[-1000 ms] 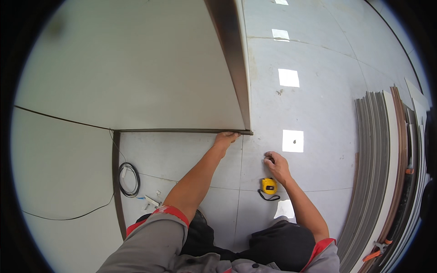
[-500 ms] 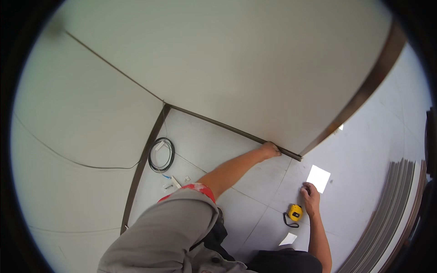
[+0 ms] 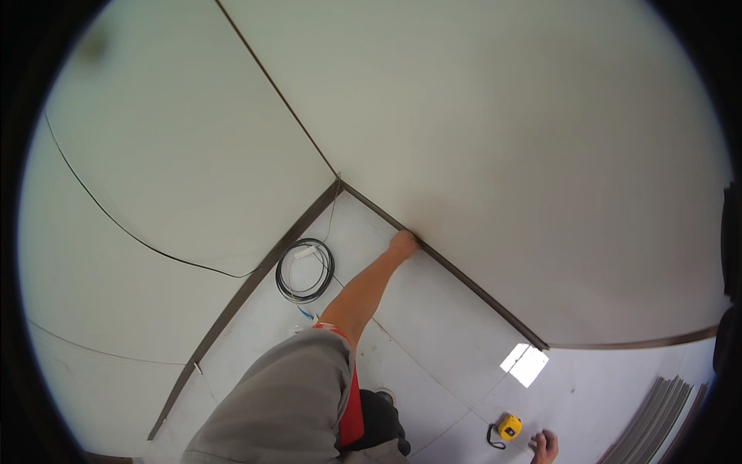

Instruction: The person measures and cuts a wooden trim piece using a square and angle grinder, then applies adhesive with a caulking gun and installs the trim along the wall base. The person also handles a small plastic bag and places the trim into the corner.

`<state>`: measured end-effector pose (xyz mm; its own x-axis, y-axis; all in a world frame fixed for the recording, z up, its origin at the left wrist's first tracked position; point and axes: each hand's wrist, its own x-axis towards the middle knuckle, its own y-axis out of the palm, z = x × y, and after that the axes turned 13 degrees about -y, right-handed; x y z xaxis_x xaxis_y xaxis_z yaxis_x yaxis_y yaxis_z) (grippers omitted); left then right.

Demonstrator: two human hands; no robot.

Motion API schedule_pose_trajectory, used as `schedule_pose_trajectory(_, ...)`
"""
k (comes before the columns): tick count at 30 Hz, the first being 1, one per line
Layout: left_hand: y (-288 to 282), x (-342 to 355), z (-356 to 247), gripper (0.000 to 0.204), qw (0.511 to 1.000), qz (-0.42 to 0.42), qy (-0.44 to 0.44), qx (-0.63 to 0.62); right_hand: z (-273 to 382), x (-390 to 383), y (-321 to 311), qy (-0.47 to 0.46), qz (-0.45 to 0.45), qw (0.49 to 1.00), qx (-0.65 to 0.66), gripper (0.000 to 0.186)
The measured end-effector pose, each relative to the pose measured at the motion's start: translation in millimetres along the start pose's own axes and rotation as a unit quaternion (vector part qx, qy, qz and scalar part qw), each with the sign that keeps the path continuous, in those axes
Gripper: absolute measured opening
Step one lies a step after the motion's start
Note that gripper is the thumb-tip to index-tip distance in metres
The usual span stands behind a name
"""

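My left hand [image 3: 404, 243] is closed against a dark skirting strip [image 3: 471, 288] at the foot of the pale wall, between the inside corner and the strip's outer end. Its fingers are mostly hidden by the hand itself. Low at the right, my right hand [image 3: 546, 446] is cut by the picture's lower edge; its curled fingers are apart and nothing shows in them. Just left of it, a yellow tape measure [image 3: 509, 427] with a black wrist strap lies on the tiled floor.
A coil of black cable [image 3: 331, 271] lies by the left wall's dark skirting [image 3: 232, 309]. Another thin cable [image 3: 166, 254] hangs along that wall. Several long grey strips [image 3: 653, 417] lie at the lower right. A bright patch [image 3: 525, 363] shows on the floor near the strip's end.
My view has swung to the right. My left hand has slid along the skirting strip toward the inside corner. My right hand has drawn back toward me, beyond the tape measure.
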<state>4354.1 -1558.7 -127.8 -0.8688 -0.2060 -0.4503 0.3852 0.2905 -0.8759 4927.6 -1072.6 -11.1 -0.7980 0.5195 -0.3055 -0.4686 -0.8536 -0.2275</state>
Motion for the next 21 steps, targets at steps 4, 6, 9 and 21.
schedule_pose_trajectory(4, -48, 39, 87, 0.034, 0.948, -0.155, -0.095, -0.261, 8, -51, -11, 0.056, -0.036, 0.998, 0.01, 0.036)
schedule_pose_trajectory(6, -50, 30, 90, 0.036, 0.864, -0.228, -0.156, -0.421, -24, -73, -22, 0.098, -0.075, 0.992, 0.024, 0.037)
schedule_pose_trajectory(9, -30, -15, 80, 0.037, 0.851, -0.233, -0.148, -0.446, -50, -88, -7, 0.067, -0.109, 0.991, -0.045, 0.044)
schedule_pose_trajectory(21, -38, -381, 77, 0.026, 0.891, 0.305, 0.15, -0.301, -12, -29, 59, -0.331, 0.216, 0.828, -0.398, 0.068)
